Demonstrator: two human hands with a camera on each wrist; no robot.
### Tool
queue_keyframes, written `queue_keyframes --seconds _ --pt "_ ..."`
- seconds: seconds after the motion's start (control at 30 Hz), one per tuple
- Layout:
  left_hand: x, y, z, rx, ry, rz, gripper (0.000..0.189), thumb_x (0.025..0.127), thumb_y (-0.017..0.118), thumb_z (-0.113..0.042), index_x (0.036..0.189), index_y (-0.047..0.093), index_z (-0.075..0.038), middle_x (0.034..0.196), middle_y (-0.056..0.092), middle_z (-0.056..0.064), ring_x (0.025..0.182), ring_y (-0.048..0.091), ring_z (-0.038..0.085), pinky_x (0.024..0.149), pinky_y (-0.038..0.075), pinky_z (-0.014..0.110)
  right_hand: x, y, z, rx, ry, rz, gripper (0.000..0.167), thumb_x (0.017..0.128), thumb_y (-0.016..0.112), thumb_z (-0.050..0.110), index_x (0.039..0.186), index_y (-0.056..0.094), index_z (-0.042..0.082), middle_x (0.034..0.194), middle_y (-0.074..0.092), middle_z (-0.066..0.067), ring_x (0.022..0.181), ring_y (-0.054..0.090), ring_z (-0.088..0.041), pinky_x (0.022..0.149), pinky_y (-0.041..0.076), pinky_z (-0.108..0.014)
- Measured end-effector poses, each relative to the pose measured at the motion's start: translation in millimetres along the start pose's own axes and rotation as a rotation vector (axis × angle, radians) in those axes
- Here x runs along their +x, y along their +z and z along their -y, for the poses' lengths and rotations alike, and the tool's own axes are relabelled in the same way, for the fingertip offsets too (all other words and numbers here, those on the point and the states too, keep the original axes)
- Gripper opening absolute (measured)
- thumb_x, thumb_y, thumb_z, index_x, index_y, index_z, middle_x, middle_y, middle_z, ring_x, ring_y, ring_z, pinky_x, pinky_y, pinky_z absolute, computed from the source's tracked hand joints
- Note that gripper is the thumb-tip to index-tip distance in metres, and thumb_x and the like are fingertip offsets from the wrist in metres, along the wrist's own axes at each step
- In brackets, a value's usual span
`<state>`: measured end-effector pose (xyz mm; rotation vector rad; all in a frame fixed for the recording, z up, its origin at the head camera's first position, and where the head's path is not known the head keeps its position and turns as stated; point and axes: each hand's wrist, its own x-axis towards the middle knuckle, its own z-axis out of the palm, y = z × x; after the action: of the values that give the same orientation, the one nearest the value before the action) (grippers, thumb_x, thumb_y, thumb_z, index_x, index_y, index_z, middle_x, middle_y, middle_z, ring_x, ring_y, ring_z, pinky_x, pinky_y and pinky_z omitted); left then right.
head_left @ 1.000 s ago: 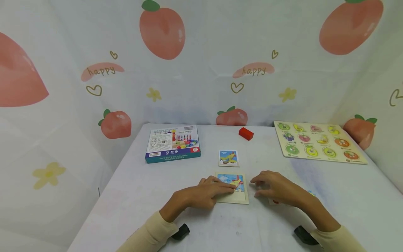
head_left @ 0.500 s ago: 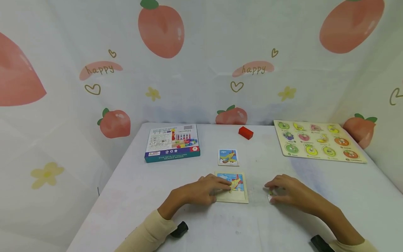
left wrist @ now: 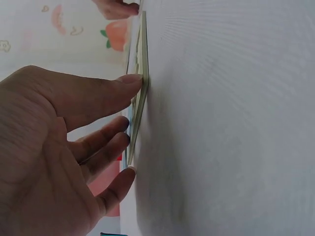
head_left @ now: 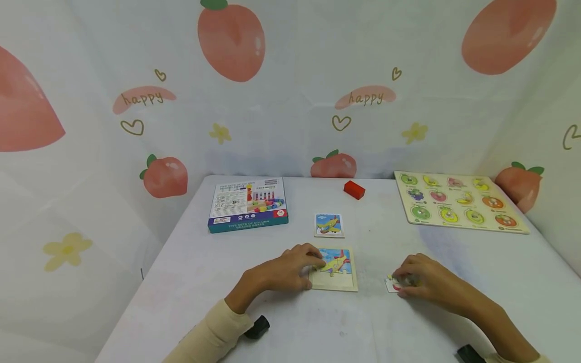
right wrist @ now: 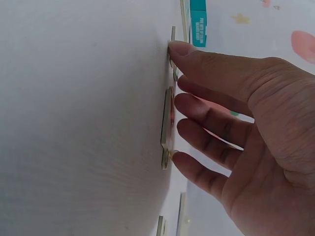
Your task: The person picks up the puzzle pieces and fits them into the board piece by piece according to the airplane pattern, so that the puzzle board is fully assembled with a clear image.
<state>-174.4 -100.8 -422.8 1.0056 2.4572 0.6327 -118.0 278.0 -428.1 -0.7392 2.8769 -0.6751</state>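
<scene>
A small wooden jigsaw tray point(head_left: 336, 284) lies on the table, its upper part filled with a yellow aeroplane picture and its lower strip bare. My left hand point(head_left: 288, 269) rests at its left side, thumb point(left wrist: 132, 81) on the rim near one corner and fingers loosely bent along the edge. To the right, my right hand point(head_left: 431, 282) pinches a jigsaw piece point(head_left: 391, 285) with white and red print between thumb and index finger, close over the table. Other jigsaw pieces point(right wrist: 167, 118) lie under this hand, mostly hidden in the head view.
Beyond the tray lies a square aeroplane picture card point(head_left: 329, 225). At the back left sits a flat bead-set box point(head_left: 248, 205), with a red block point(head_left: 354, 190) near the back edge. A fruit pegboard point(head_left: 458, 201) lies at the back right.
My left fingers have drawn back from the aeroplane picture to the tray's left side. My right hand has moved from beside the tray rightward to the loose pieces and taken hold of one.
</scene>
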Motion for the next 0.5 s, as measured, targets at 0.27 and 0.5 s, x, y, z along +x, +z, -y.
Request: queue_keyframes --seconds 0.27,0.5 --pt "-0.3 -1.4 2.8 -0.011 -0.02 -0.017 0.056 0.095 0.08 -0.026 0.149 0.063 -0.02 0.152 0.05 -0.006 0.144 0.042 0.015 0.118 0.038 0.044 -1.1 2.3 -1.2 -0.022 -0.051 -0.036 0.019 0.09 0.083 0.044 0.1 0.08 0.028 0.1 0.062 0.023 0.095 0.055 0.001 0.083 0.054 -0.03" --pt "1.1 -3.5 5.2 -0.027 -0.025 -0.022 0.059 0.092 0.084 -0.029 0.147 0.064 -0.02 0.151 0.051 -0.005 0.144 0.043 0.016 0.117 0.039 0.045 -0.6 2.1 0.6 -0.006 -0.057 -0.043 0.016 0.09 0.084 0.043 0.095 0.078 0.029 0.096 0.062 0.023 0.091 0.054 0.002 0.08 0.053 -0.028"
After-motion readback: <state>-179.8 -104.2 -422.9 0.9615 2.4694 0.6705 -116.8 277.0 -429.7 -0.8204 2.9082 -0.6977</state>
